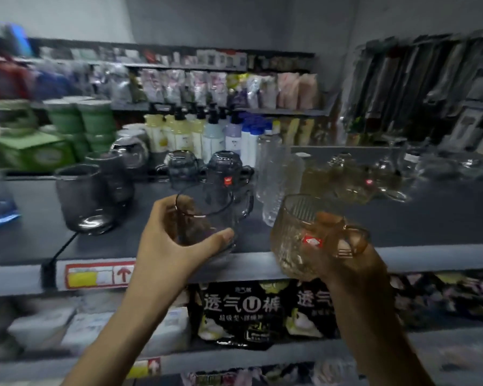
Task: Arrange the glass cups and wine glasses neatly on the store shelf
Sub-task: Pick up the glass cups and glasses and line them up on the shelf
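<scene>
My left hand [176, 240] grips a smoky grey glass mug [207, 215] by its body, just above the front of the dark shelf [25, 240]. My right hand [346, 254] holds an amber ribbed glass mug [293, 238] with a red sticker, fingers around its handle, tilted at the shelf's front edge. On the shelf stand grey tumblers [81, 199], two upside-down grey mugs [204, 168], tall clear ribbed glasses [273, 179] and amber mugs [346, 176]. Clear wine glasses [385, 168] stand blurred at the right.
A price label [98, 274] is fixed on the shelf's front rail. Black packaged goods [240, 313] fill the shelf below. Pump bottles [195, 132] and green boxes [39, 151] stand behind the glassware. Hanging goods [430, 87] line the right wall.
</scene>
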Motion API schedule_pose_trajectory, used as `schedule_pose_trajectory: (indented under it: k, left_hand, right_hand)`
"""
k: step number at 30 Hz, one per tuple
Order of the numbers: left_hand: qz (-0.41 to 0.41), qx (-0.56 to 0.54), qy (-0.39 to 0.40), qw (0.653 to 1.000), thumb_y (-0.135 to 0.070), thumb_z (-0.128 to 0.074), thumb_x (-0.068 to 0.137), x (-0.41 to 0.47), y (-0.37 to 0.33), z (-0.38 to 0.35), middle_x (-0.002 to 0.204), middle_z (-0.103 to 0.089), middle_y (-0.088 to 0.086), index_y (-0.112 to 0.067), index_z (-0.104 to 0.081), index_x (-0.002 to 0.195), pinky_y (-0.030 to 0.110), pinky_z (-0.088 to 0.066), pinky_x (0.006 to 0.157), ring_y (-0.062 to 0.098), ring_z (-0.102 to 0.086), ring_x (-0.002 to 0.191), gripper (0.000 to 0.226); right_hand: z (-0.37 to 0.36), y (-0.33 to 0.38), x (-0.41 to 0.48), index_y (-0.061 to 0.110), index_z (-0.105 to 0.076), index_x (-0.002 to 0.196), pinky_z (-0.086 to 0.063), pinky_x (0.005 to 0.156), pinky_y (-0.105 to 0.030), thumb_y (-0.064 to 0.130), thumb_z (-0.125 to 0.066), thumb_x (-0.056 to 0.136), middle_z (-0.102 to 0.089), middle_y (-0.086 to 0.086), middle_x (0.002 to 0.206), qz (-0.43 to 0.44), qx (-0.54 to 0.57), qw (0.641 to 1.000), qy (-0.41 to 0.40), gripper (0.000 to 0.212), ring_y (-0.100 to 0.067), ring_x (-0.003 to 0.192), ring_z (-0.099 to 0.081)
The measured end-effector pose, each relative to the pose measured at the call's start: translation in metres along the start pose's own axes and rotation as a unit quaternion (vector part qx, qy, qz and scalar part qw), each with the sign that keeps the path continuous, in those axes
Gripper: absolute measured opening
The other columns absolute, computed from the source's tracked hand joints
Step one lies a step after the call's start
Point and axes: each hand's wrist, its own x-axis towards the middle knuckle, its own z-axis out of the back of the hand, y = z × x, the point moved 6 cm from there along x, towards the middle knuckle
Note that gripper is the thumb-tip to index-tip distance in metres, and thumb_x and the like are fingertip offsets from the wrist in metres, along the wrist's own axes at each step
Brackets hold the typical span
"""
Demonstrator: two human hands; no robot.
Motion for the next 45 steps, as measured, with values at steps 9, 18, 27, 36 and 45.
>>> schedule_pose_trajectory:
  k: [9,18,27,36,45]
  left_hand:
    - [0.012,0.111,-0.083,0.99,-0.041,-0.099,0.057,0.026,0.0,0.037,0.11,-0.074,-0.002,-0.031,-0.063,0.114,0.036,-0.06,0.088,0.019,-0.071,0.105,0.068]
    - [0.056,0.116,-0.117,0.985,-0.045,-0.101,0.046,0.097,0.042,0.047,0.101,-0.073,0.008,-0.021,-0.058,0.108,0.055,-0.064,0.079,0.029,-0.076,0.09,0.079]
    - [0.055,0.157,-0.111,0.98,-0.057,-0.1,0.041,0.139,0.051,0.043,0.106,-0.071,0.002,-0.023,-0.061,0.112,0.051,-0.062,0.087,0.025,-0.071,0.099,0.088]
    - [0.055,0.195,-0.115,0.972,-0.044,-0.102,0.054,0.146,0.056,0.04,0.112,-0.071,0.004,-0.016,-0.063,0.119,0.046,-0.059,0.094,0.024,-0.069,0.104,0.081]
    - [0.045,0.217,-0.123,0.968,-0.042,-0.098,0.063,0.144,0.057,0.036,0.12,-0.067,0.006,-0.012,-0.057,0.129,0.037,-0.053,0.093,0.022,-0.063,0.106,0.083]
  right_hand:
    - [-0.031,-0.008,0.02,0.014,-0.073,0.097,-0.06,0.063,-0.021,0.003,-0.084,0.072,-0.081,0.004,0.084,0.023,0.016,0.994,0.102,0.03,-0.007,0.075,-0.077]
    - [-0.055,-0.004,0.033,0.017,-0.072,0.112,-0.055,0.087,-0.044,0.026,-0.088,0.056,-0.08,-0.009,0.106,0.019,0.079,0.988,0.132,0.059,-0.028,0.098,-0.078]
    - [-0.055,-0.002,0.042,0.013,-0.073,0.112,-0.062,0.069,-0.029,0.012,-0.083,0.059,-0.08,-0.014,0.103,0.03,0.085,0.989,0.12,0.053,-0.03,0.094,-0.078]
    - [-0.047,-0.008,0.044,0.011,-0.069,0.117,-0.062,0.068,-0.031,0.009,-0.083,0.058,-0.08,-0.013,0.101,0.027,0.068,0.992,0.102,0.061,-0.03,0.092,-0.078]
    - [-0.041,-0.015,0.043,0.014,-0.069,0.117,-0.062,0.069,-0.034,0.006,-0.094,0.047,-0.081,-0.011,0.1,0.011,0.045,0.995,0.091,0.075,-0.029,0.09,-0.079]
